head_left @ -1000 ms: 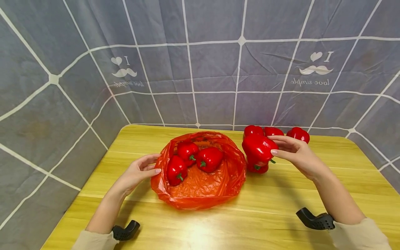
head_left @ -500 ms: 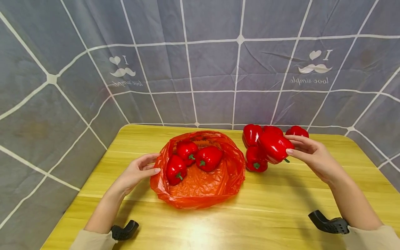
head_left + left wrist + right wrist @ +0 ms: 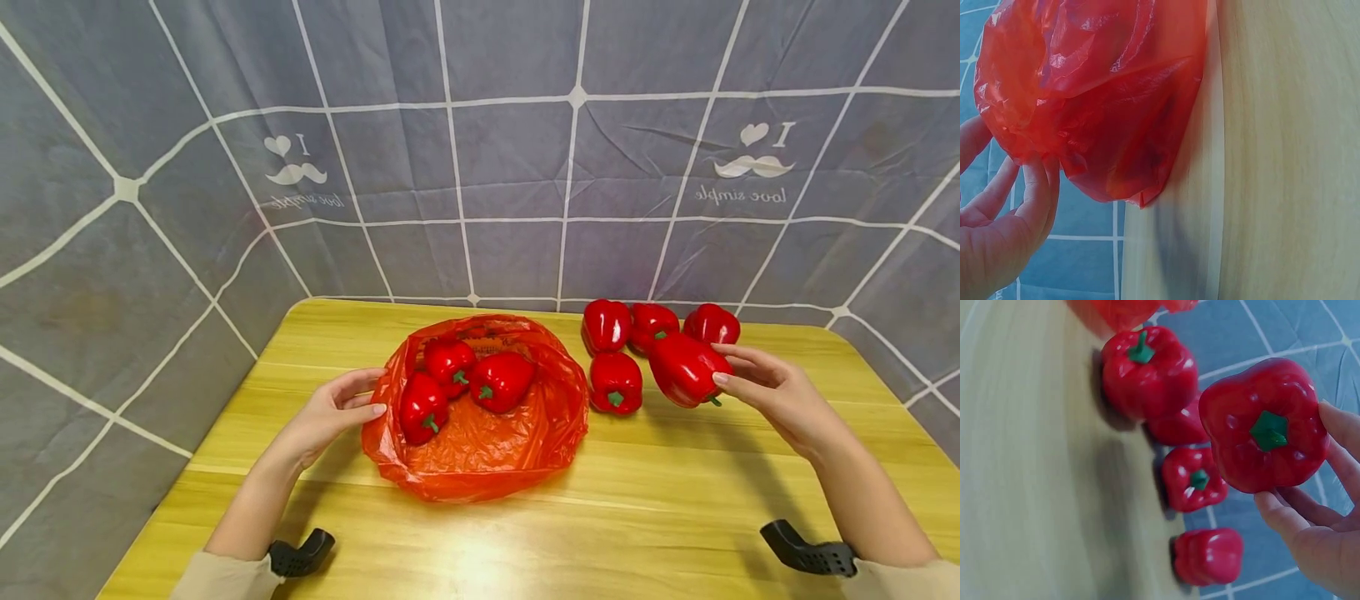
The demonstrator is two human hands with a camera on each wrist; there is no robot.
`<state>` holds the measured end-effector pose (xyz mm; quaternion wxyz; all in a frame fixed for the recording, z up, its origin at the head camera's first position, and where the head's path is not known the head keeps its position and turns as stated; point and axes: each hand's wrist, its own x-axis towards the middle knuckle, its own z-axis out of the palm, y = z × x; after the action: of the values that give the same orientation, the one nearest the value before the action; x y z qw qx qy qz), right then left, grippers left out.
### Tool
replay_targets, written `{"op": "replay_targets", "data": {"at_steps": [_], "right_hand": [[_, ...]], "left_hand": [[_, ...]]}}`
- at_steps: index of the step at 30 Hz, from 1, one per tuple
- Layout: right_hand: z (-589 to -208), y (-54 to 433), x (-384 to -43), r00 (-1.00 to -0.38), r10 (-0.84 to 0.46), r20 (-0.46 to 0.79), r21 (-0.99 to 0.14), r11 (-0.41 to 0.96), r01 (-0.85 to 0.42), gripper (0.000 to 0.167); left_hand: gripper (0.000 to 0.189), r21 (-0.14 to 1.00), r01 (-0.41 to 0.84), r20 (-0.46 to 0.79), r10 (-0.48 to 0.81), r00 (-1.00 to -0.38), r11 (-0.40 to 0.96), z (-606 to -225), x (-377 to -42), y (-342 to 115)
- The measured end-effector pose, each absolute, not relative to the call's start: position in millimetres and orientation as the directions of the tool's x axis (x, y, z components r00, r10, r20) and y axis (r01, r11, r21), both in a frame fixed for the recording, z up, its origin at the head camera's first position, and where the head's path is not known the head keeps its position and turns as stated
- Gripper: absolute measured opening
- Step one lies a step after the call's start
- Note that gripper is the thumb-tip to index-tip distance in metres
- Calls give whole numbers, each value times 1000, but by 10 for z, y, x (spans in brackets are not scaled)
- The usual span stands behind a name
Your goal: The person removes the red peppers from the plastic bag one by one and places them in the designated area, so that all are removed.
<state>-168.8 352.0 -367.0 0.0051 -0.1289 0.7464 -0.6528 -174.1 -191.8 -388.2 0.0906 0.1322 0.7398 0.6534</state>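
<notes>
My right hand (image 3: 780,400) pinches a glossy red bell pepper (image 3: 686,371) at its side, thumb in front and fingers behind. In the right wrist view this pepper (image 3: 1266,425) shows its green stem end, raised over the table. On the left, my left hand (image 3: 330,417) holds the rim of an orange-red plastic bag (image 3: 487,479), its mouth spread wide. Inside the bag lie three red bell peppers, one of them a pepper (image 3: 504,382) near the middle. The left wrist view shows fingers (image 3: 1035,194) at the edge of the bag (image 3: 1129,119).
Right of the bag sits a red bell pepper (image 3: 615,383), with three more in a row behind it, among them the back right pepper (image 3: 712,323). All stand on a light wooden table (image 3: 600,533). A grey checked cloth (image 3: 510,158) hangs behind.
My right hand has carried its bell pepper to the right, away from the bag, uncovering the peppers behind it. The left hand and the bag have stayed put.
</notes>
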Motion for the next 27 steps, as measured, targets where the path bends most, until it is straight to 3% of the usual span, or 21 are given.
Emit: {"op": "replay_targets", "data": {"at_steps": [12, 27], "right_hand": [[-3985, 3619, -1735, -975, -181, 125, -989, -106, -107, 41], [-4128, 3532, -1861, -996, -92, -8, -1000, -5, 8, 35]], "left_hand": [[55, 990, 89, 50, 314, -948, 110, -3911, -1748, -1926], [55, 991, 89, 54, 310, -949, 99, -3929, -1755, -1917]]}}
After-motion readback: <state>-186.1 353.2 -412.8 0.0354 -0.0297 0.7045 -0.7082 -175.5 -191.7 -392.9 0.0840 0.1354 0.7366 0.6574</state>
